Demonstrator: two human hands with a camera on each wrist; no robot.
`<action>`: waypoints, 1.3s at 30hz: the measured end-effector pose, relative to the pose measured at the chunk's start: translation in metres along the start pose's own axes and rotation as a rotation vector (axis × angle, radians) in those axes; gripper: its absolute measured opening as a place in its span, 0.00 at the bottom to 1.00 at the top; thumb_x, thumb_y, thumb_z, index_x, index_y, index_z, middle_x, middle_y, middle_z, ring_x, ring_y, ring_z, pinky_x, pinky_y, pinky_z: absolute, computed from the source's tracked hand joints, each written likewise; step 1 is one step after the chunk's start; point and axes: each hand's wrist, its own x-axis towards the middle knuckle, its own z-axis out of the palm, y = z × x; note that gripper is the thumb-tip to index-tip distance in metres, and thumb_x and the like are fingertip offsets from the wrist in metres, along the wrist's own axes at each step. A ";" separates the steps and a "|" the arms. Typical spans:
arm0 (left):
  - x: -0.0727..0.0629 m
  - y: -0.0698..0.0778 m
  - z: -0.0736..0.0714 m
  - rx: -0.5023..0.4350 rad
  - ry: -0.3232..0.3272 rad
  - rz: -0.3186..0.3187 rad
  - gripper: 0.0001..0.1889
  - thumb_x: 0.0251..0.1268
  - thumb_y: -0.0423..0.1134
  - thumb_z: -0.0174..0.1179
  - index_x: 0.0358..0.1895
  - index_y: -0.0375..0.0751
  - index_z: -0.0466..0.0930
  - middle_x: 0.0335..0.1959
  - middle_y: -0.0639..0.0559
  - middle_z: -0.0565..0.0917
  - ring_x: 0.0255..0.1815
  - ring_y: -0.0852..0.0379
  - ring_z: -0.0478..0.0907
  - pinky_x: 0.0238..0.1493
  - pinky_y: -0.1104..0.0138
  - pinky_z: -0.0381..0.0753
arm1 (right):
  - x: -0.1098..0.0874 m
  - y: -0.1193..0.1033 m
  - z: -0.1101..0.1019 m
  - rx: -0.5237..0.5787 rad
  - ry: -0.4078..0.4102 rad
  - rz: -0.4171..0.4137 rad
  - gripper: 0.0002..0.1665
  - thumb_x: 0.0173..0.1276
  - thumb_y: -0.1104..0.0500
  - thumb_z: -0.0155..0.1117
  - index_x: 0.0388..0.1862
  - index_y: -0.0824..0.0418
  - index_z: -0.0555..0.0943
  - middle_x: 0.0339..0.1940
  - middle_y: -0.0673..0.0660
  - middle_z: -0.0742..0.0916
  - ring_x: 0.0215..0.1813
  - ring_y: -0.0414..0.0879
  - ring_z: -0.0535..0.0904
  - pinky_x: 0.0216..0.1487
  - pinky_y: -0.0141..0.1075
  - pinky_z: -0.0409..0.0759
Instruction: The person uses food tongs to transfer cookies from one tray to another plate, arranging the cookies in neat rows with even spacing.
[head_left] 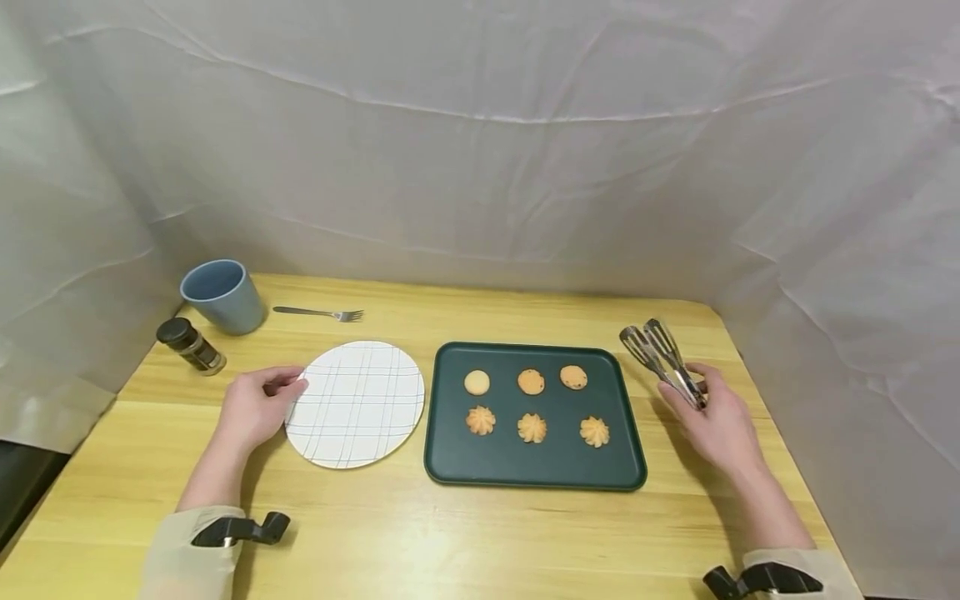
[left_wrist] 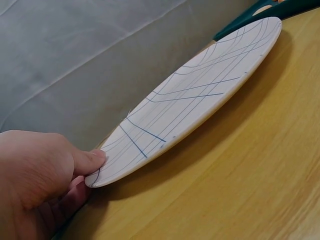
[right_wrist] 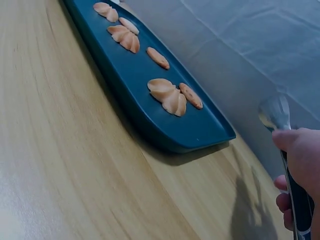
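A round white plate (head_left: 356,404) with thin blue crossing lines lies left of the tray. My left hand (head_left: 258,406) pinches its left rim, thumb on top and fingers below in the left wrist view. In my right hand (head_left: 716,421) I grip metal tongs (head_left: 660,354), held above the table right of the tray, their slotted heads spread apart. The dark green tray (head_left: 510,467) holds two rows of cookies: flat round ones such as this cookie (head_left: 476,382) at the back, and ridged ones such as this cookie (head_left: 532,428) in front.
Behind the plate lies a fork (head_left: 318,313). A blue-grey mug (head_left: 232,304) stands at the back left, with a black-capped spice jar (head_left: 191,346) just in front. Pale cloth (head_left: 480,183) hangs behind and beside the wooden table (head_left: 420,542).
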 end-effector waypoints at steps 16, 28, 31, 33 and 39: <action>-0.002 -0.001 0.002 -0.033 0.002 -0.050 0.20 0.79 0.47 0.63 0.60 0.35 0.87 0.49 0.40 0.89 0.46 0.48 0.80 0.41 0.68 0.75 | 0.007 -0.016 0.002 -0.122 -0.135 -0.148 0.39 0.81 0.34 0.57 0.76 0.60 0.72 0.52 0.67 0.87 0.54 0.68 0.82 0.48 0.68 0.76; 0.000 -0.002 0.003 -0.056 0.000 -0.053 0.21 0.79 0.48 0.63 0.61 0.35 0.87 0.49 0.40 0.89 0.46 0.48 0.80 0.41 0.68 0.75 | 0.012 -0.020 0.005 -0.202 -0.268 -0.173 0.44 0.79 0.30 0.56 0.76 0.61 0.72 0.65 0.71 0.83 0.62 0.74 0.79 0.53 0.72 0.75; 0.001 -0.003 0.003 -0.062 -0.002 -0.053 0.21 0.79 0.48 0.63 0.61 0.36 0.87 0.49 0.40 0.89 0.46 0.48 0.80 0.42 0.68 0.75 | 0.012 -0.020 0.008 -0.214 -0.292 -0.181 0.44 0.78 0.29 0.56 0.75 0.61 0.74 0.62 0.70 0.84 0.61 0.71 0.80 0.53 0.70 0.76; 0.001 -0.003 0.003 -0.063 -0.001 -0.055 0.21 0.79 0.48 0.64 0.61 0.35 0.87 0.50 0.40 0.89 0.46 0.48 0.80 0.42 0.68 0.75 | 0.013 -0.021 0.009 -0.217 -0.304 -0.184 0.44 0.78 0.28 0.55 0.75 0.61 0.74 0.61 0.69 0.85 0.61 0.70 0.81 0.53 0.68 0.76; -0.001 -0.005 0.003 -0.073 -0.001 -0.054 0.20 0.79 0.47 0.63 0.61 0.35 0.86 0.50 0.39 0.88 0.47 0.48 0.80 0.41 0.69 0.75 | 0.015 -0.025 0.012 -0.240 -0.325 -0.202 0.43 0.77 0.27 0.56 0.72 0.59 0.77 0.57 0.65 0.87 0.56 0.64 0.84 0.49 0.64 0.79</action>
